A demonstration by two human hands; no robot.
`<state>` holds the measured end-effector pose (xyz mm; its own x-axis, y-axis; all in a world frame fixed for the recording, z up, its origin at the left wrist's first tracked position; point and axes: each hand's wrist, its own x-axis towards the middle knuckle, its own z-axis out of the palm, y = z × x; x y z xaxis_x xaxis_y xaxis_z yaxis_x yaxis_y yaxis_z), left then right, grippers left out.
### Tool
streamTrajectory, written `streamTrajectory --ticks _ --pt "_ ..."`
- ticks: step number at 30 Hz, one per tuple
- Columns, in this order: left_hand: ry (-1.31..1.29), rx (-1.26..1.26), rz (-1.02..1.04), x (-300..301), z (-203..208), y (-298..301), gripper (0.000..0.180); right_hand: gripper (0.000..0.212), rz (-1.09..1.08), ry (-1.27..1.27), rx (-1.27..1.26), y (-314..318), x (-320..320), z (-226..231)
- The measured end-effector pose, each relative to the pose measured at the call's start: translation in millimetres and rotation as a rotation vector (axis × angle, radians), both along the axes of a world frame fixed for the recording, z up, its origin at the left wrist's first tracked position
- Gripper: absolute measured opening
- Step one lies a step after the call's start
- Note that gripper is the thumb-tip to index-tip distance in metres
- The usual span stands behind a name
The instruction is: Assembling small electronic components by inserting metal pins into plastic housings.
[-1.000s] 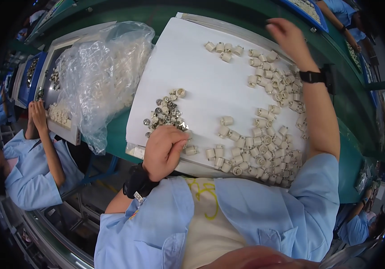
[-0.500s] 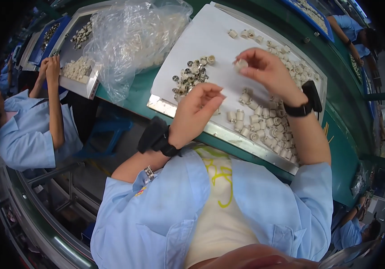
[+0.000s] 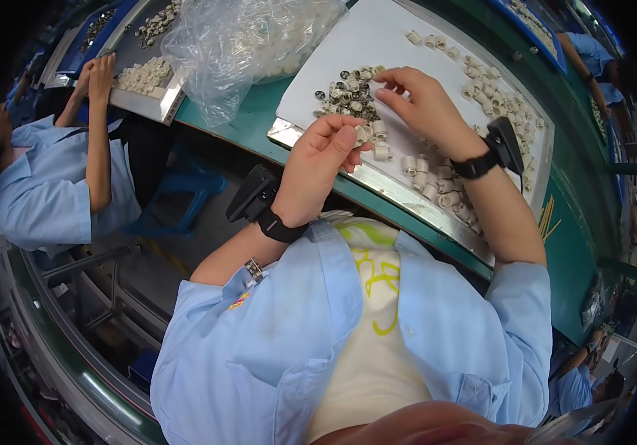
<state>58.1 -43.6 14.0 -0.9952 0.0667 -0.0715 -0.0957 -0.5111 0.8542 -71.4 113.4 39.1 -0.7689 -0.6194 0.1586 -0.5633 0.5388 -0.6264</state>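
Note:
My left hand (image 3: 322,163) is closed near the tray's front edge, pinching a small white cylindrical cap (image 3: 363,136) between thumb and fingers. My right hand (image 3: 426,107) hovers at the right side of a pile of small dark metal-and-white pieces (image 3: 349,93). Its thumb and forefinger are apart, and I see nothing between them. Right beside the left fingertips lie a few loose white caps (image 3: 380,141). Many more white caps (image 3: 448,185) are heaped below the right wrist. All rest on a white sheet (image 3: 348,44) in a metal-edged tray.
A clear plastic bag (image 3: 237,52) of white parts lies at the upper left. Beyond it another person (image 3: 58,178) handles parts at a second tray. A blue bin (image 3: 530,30) is at the upper right. Thin sticks (image 3: 548,219) lie on the green table (image 3: 574,245).
A white cap that was in my right hand is no longer there; the left hand now pinches one. My right hand has moved left toward the metal pieces. The whole view has shifted slightly.

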Motion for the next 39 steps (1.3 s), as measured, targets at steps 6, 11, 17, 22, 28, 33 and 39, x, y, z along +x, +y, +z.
streamTrajectory --ticks 6,11,17,22,28,33,39 --pt "-0.048 -0.014 0.06 11 4 -6 0.023 0.023 0.148 0.261 0.09 -17 -19 -29" --pt "-0.059 -0.029 0.067 13 0 -11 0.024 0.021 0.051 0.101 0.051 -11 -15 -16" --pt "-0.025 -0.062 0.013 4 2 -9 0.023 0.017 -0.046 -0.168 -0.142 5 -3 6" --pt "-0.038 -0.091 -0.069 -5 18 -4 0.023 0.019 0.025 -0.686 -0.558 20 20 21" --pt "0.046 -0.162 -0.06 -15 26 13 0.021 0.026 0.008 -0.644 -0.528 32 52 33" --pt "0.193 -0.231 -0.012 -21 16 28 0.021 0.029 -0.005 -0.613 -0.629 30 72 35" --pt "0.113 -0.144 -0.053 -19 24 33 0.021 0.029 -0.054 -0.315 -0.397 35 78 38"
